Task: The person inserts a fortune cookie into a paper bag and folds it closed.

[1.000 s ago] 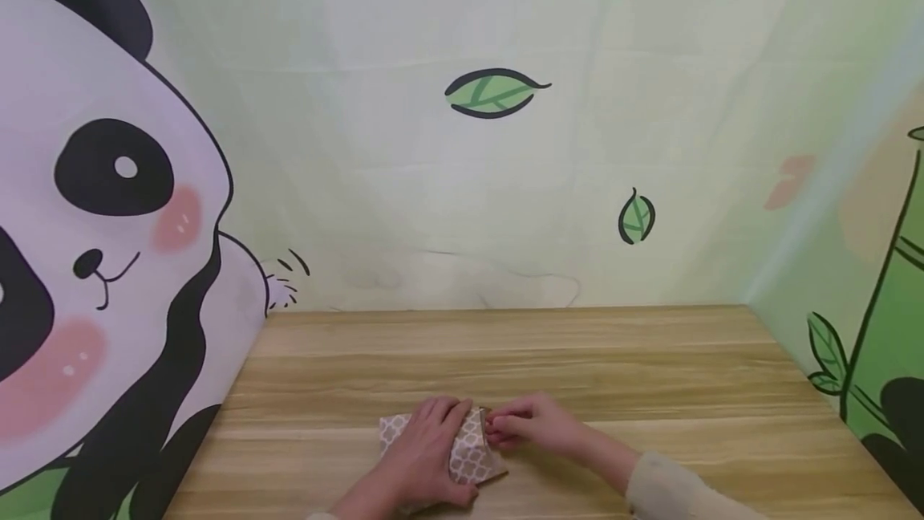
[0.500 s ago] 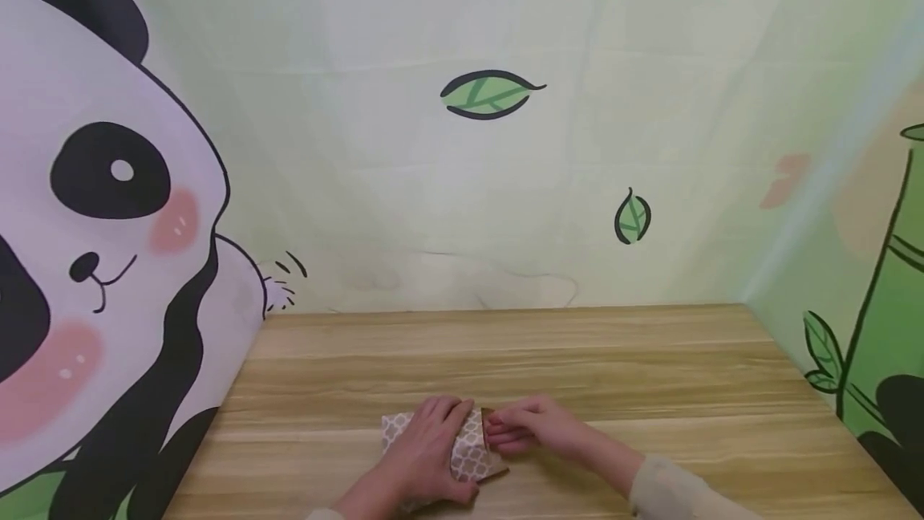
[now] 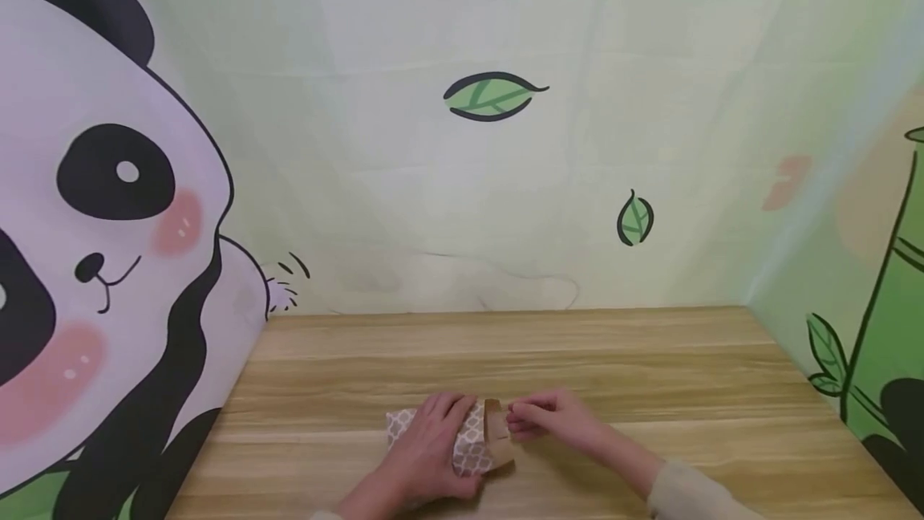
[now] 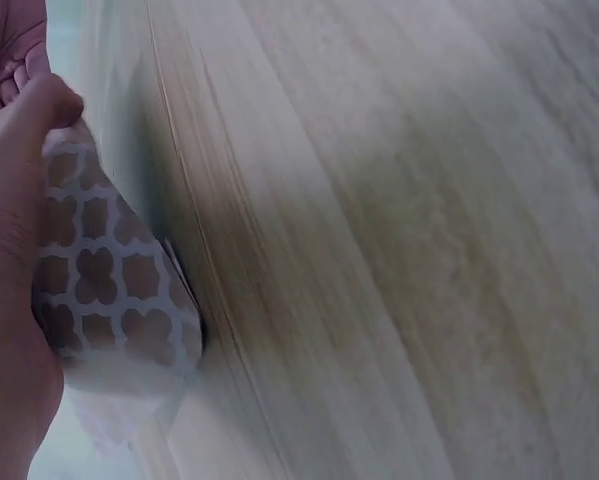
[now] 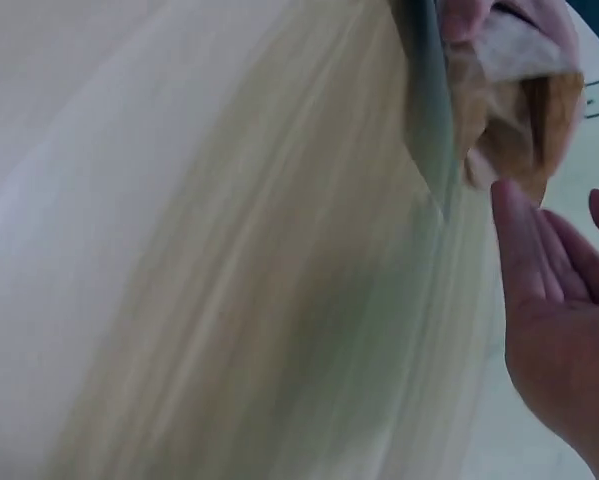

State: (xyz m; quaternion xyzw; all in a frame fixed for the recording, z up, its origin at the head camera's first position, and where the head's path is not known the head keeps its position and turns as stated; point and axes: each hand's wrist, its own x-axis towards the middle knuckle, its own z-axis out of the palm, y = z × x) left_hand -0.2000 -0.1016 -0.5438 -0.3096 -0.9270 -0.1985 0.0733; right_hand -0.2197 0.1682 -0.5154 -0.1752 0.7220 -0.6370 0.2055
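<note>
At left, 1 panda print [image 3: 130,207]. Left hand [image 3: 426,449] grips 1 quatrefoil-patterned carton [image 3: 472,446] at the near middle of the desk [image 3: 650,359]. Brown flaps [image 3: 500,449] project from its right end. Right hand [image 3: 556,421] beside them: fingers extended, thumb apart; contact indeterminable.

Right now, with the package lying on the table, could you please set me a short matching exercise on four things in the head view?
1. package
2. right grip
3. table
4. panda

A. wood-grained
B. black and white, pink-cheeked
C. lattice-patterned, held by the left grip
D. at the package's open end

Pairs: 1-C, 2-D, 3-A, 4-B
</note>
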